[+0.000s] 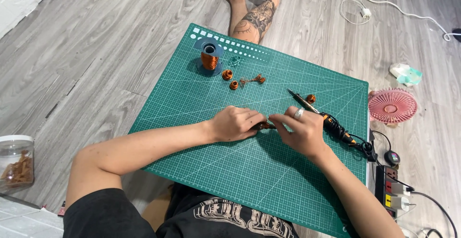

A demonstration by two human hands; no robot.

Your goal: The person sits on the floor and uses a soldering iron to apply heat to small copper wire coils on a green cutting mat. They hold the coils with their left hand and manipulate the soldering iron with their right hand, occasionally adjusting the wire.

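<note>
Both my hands meet over the middle of a green cutting mat (201,108) on the floor. My left hand (235,123) and my right hand (300,127), which wears a ring, pinch a small dark copper wire piece (266,126) between their fingertips. A soldering iron (331,123) with an orange and black handle lies just beyond my right hand, tip pointing up-left. Farther up the mat stand a blue spool of copper wire (210,58) and small copper wire coils (230,78), with one more coil (311,98) by the iron's tip.
A pink round fan (392,106) and a power strip (391,185) with plugs lie right of the mat. A clear jar (17,163) stands at the left. White cables (365,3) run across the wood floor. Another person's tattooed leg (254,17) rests at the mat's far edge.
</note>
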